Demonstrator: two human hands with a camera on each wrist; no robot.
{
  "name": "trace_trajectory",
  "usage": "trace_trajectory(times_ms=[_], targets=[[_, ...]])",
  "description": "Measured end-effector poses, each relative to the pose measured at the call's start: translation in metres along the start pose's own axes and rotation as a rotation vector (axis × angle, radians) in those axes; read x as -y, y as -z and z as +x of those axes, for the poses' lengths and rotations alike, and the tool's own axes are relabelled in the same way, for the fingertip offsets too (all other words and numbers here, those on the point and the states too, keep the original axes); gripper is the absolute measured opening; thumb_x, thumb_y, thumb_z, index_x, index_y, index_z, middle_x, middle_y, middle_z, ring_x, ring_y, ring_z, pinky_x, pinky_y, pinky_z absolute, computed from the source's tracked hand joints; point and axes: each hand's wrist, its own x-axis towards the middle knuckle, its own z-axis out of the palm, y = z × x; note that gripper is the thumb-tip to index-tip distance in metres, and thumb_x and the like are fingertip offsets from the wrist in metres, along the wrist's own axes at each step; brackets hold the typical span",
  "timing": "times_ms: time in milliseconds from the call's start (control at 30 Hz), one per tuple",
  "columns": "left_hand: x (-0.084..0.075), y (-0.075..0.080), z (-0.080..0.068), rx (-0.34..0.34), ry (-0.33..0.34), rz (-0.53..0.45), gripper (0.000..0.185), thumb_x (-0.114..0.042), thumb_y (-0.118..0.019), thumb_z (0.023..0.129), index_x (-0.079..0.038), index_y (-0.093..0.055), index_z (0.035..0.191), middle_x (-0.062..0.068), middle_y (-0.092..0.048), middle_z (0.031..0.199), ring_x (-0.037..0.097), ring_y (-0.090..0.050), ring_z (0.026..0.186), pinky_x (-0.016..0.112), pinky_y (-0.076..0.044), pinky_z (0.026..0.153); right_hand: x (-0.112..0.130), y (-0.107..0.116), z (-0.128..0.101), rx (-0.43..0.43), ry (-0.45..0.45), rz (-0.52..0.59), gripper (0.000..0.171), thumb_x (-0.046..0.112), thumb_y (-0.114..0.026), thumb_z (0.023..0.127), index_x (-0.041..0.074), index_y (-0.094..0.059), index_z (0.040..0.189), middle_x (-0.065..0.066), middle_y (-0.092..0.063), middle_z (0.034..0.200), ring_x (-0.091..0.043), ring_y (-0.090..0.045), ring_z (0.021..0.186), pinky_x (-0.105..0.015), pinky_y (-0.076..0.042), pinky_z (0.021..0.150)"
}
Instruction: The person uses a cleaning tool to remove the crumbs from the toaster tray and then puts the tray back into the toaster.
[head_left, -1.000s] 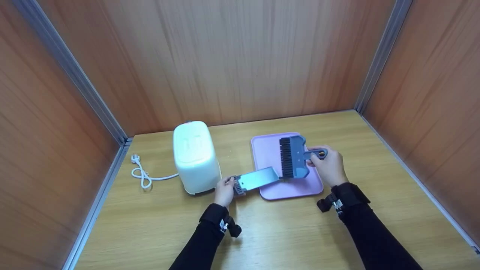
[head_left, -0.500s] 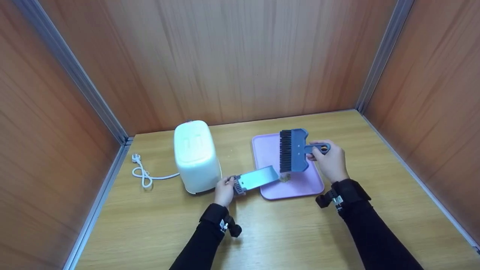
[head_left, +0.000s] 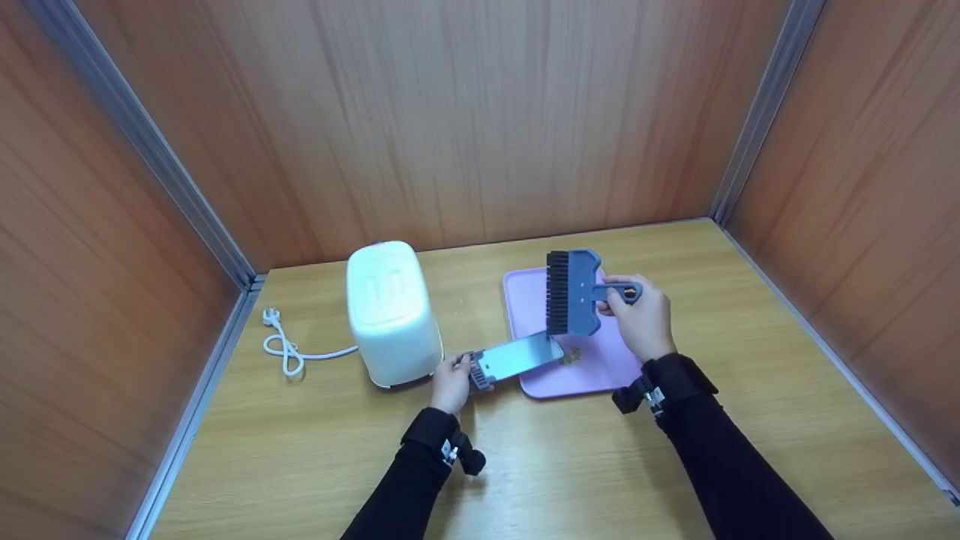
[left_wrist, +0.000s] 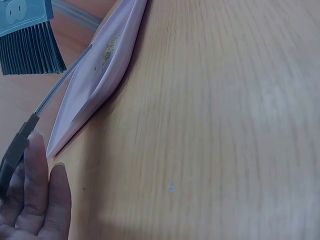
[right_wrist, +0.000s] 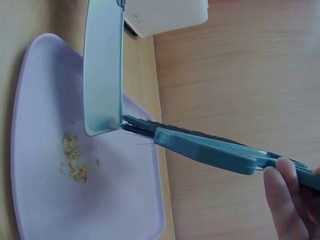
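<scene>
My right hand grips the handle of a blue brush with black bristles, lifted above the pink tray. My left hand pinches the dark end of a metal crumb tray, whose far end reaches over the pink tray's left edge. A small heap of crumbs lies on the pink tray by that end. In the right wrist view the bristles meet the edge of the crumb tray above the crumbs. The left wrist view shows the bristles above the pink tray.
A white toaster stands just left of my left hand, its white cord and plug coiled further left. Wooden walls close in the tabletop at the back and both sides.
The brush has risen off the pink tray and moved left and back, uncovering the crumbs. The left hand and the crumb tray have hardly moved.
</scene>
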Motion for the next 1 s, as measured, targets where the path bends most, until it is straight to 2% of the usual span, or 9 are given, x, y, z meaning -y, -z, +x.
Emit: trace_trajectory(times_ms=[133, 367, 500, 633, 767, 900, 1000], targets=[[0.0, 0.0, 0.001, 0.018, 0.011, -0.042, 0.042, -0.011, -0.037, 0.117, 0.018, -0.046, 0.147, 0.034, -0.062, 0.126, 0.033, -0.072, 0.097, 0.042, -0.065, 0.083, -0.003, -0.001, -0.001, 0.005, 0.003, -0.031, 0.023, -0.004, -0.06, 0.103, -0.009, -0.072, 0.122, -0.027, -0.073, 0.112, -0.016, -0.078, 0.082, -0.026, -0.064, 0.079], [-0.001, 0.001, 0.0, -0.05, -0.05, 0.138, 0.041, -0.01, -0.04, 0.116, 0.019, -0.05, 0.143, 0.035, -0.061, 0.134, 0.044, -0.061, 0.125, 0.048, -0.051, 0.108, -0.007, 0.001, -0.005, 0.019, -0.016, -0.072, 0.023, -0.005, -0.06, 0.102, -0.008, -0.072, 0.122, -0.025, -0.073, 0.111, -0.032, -0.079, 0.088, -0.032, -0.064, 0.08], [-0.001, 0.002, 0.0, -0.058, -0.061, 0.143, 0.042, -0.009, -0.04, 0.115, 0.021, -0.048, 0.144, 0.037, -0.06, 0.137, 0.048, -0.058, 0.13, 0.053, -0.047, 0.113, -0.007, 0.003, -0.007, 0.041, -0.031, -0.094, 0.024, -0.003, -0.061, 0.102, -0.007, -0.072, 0.123, -0.023, -0.073, 0.112, -0.028, -0.079, 0.087, -0.028, -0.064, 0.077], [-0.003, 0.002, 0.0, -0.061, -0.051, 0.13, 0.042, -0.008, -0.041, 0.115, 0.021, -0.049, 0.144, 0.035, -0.062, 0.133, 0.045, -0.06, 0.126, 0.05, -0.05, 0.109, -0.006, 0.006, -0.008, 0.062, -0.038, -0.122, 0.025, -0.003, -0.062, 0.101, -0.006, -0.072, 0.123, -0.022, -0.073, 0.115, -0.026, -0.079, 0.087, -0.022, -0.063, 0.074], [-0.002, 0.002, 0.001, -0.057, -0.038, 0.106, 0.041, -0.008, -0.041, 0.115, 0.02, -0.049, 0.144, 0.034, -0.063, 0.131, 0.042, -0.063, 0.122, 0.046, -0.052, 0.106, -0.006, 0.008, -0.009, 0.082, -0.058, -0.145, 0.025, -0.002, -0.061, 0.101, -0.005, -0.072, 0.123, -0.022, -0.073, 0.116, -0.026, -0.079, 0.088, -0.02, -0.062, 0.074], [-0.001, 0.003, 0.001, -0.067, -0.05, 0.102, 0.039, -0.008, -0.042, 0.115, 0.02, -0.052, 0.141, 0.031, -0.065, 0.124, 0.035, -0.065, 0.112, 0.038, -0.055, 0.096, -0.006, 0.01, -0.01, 0.089, -0.049, -0.146, 0.025, -0.003, -0.061, 0.1, -0.006, -0.073, 0.122, -0.024, -0.073, 0.116, -0.026, -0.079, 0.085, -0.021, -0.062, 0.073], [-0.001, 0.003, 0.001, -0.052, -0.047, 0.051, 0.037, -0.008, -0.041, 0.115, 0.02, -0.053, 0.138, 0.03, -0.066, 0.117, 0.03, -0.067, 0.102, 0.038, -0.059, 0.087, -0.006, 0.011, -0.011, 0.098, -0.031, -0.143, 0.025, -0.004, -0.061, 0.099, -0.008, -0.073, 0.121, -0.026, -0.072, 0.118, -0.028, -0.079, 0.085, -0.022, -0.063, 0.072]])
